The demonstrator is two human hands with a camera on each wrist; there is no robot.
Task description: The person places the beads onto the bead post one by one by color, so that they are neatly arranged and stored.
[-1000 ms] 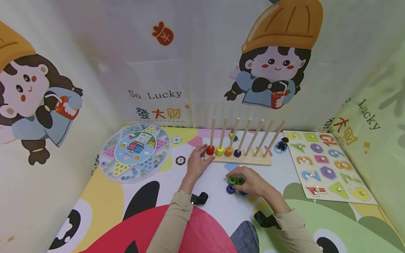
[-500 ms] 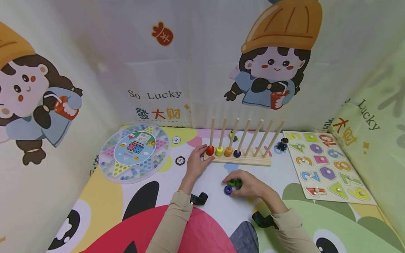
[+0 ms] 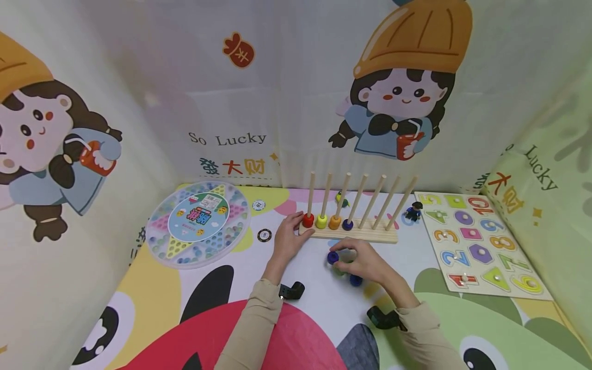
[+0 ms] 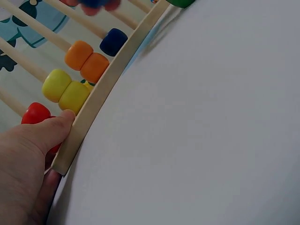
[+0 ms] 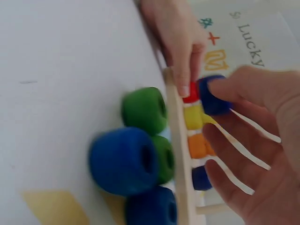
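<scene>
Left hand [image 3: 288, 240] is gripping the peg rack [image 3: 356, 234] by its left end, probably just steadying it. Right hand [image 3: 363, 261] is pinching a dark blue bead [image 3: 332, 258] above the desk [image 3: 306, 272], in front of the rack, likely leaving its hole unblocked.

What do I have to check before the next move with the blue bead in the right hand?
1. Right hand pinching the held bead: ok.
2. Left hand gripping the rack at its red-bead end: ok.
3. Room on the fourth peg from the left: ok, just one threaded bead at its bottom.
4. Held bead above a peg's tip: not ok, it's in front of the rack.
5. Pinch firm enough: cannot tell.
</scene>
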